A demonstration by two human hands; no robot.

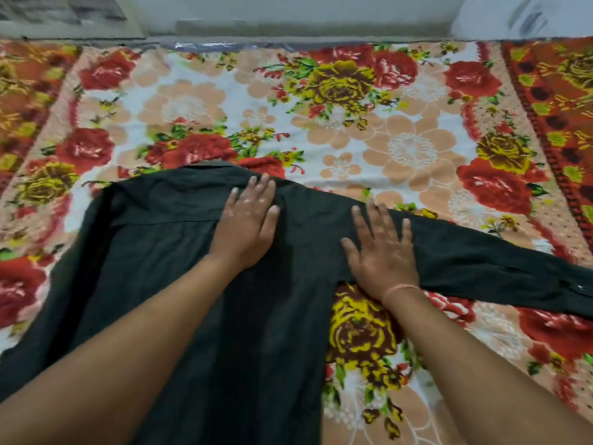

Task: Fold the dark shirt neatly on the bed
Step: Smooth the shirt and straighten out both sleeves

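A home bedroom: floral bedsheet [321, 117] covers bed.

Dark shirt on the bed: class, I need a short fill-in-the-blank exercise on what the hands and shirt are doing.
1. Both hands lie ____ on the dark shirt.
2. The shirt's long sleeve stretches out to the person's ____.
3. A thin thread band circles the ____ wrist.
4. The left hand rests near the shirt's ____.

Missing words: flat; right; right; collar
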